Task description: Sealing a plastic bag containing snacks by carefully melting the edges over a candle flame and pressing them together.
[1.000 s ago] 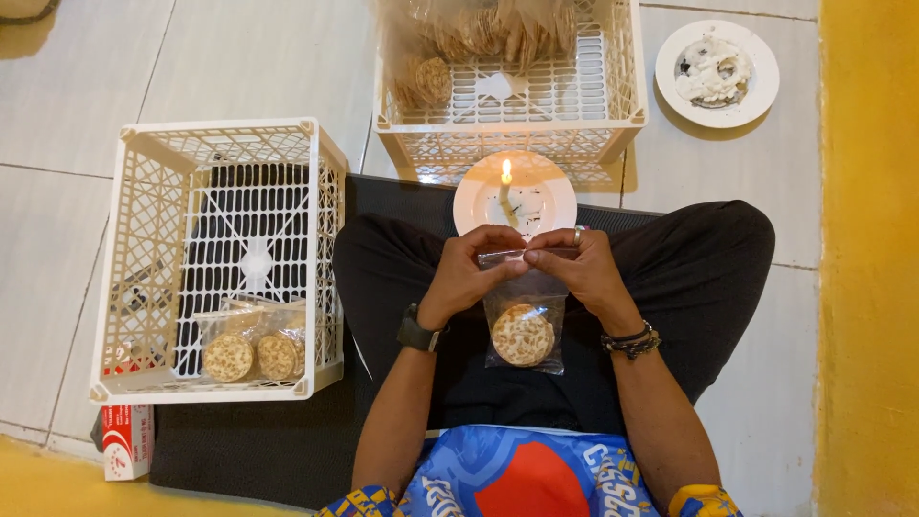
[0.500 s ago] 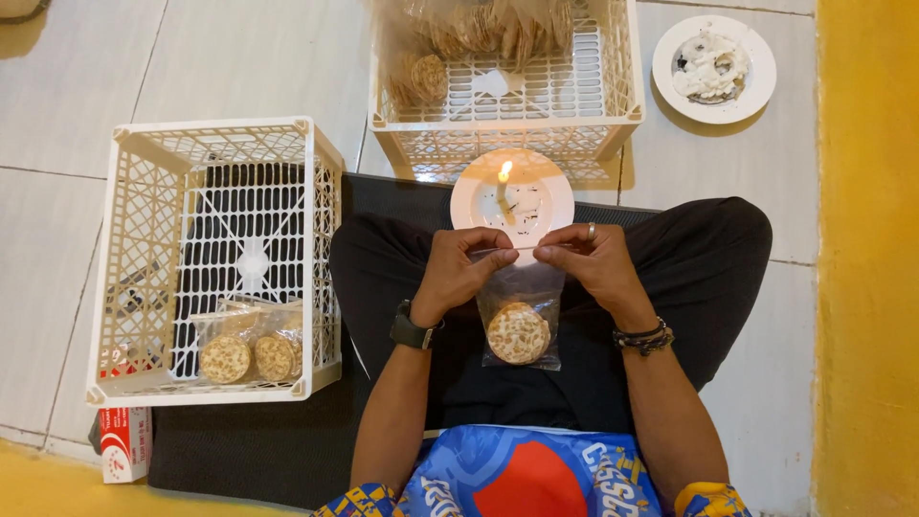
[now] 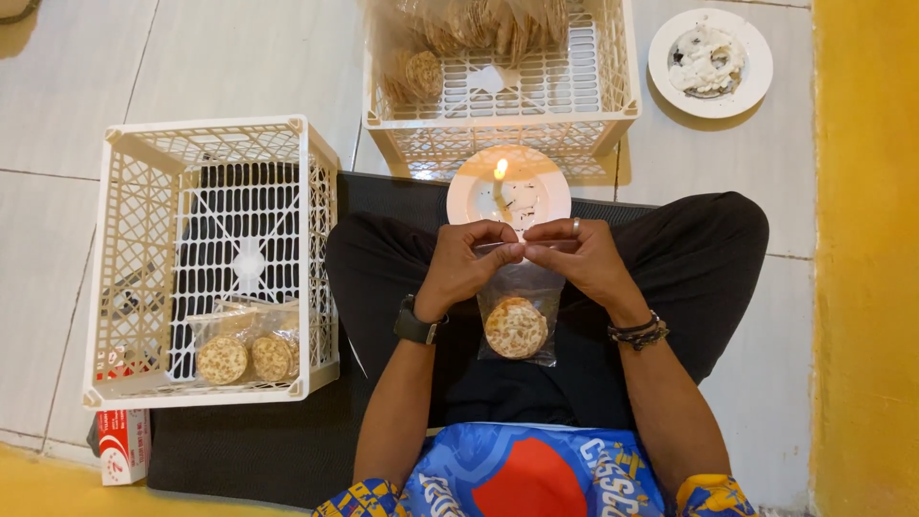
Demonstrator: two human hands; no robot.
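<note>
The left hand [image 3: 471,260] and right hand [image 3: 579,258] are pinching the top edge of a clear bag [image 3: 520,311], each grip clamped on it, fingertips nearly meeting. The bag is hanging over the person's lap, with round crackers [image 3: 516,327] sitting at its bottom. Just beyond the hands, a lit candle [image 3: 500,182] is standing on a white plate [image 3: 474,194] at the mat's [image 3: 249,450] far edge. A crate [image 3: 215,260] holding two filled bags [image 3: 247,345] is sitting at the mat's left edge.
</note>
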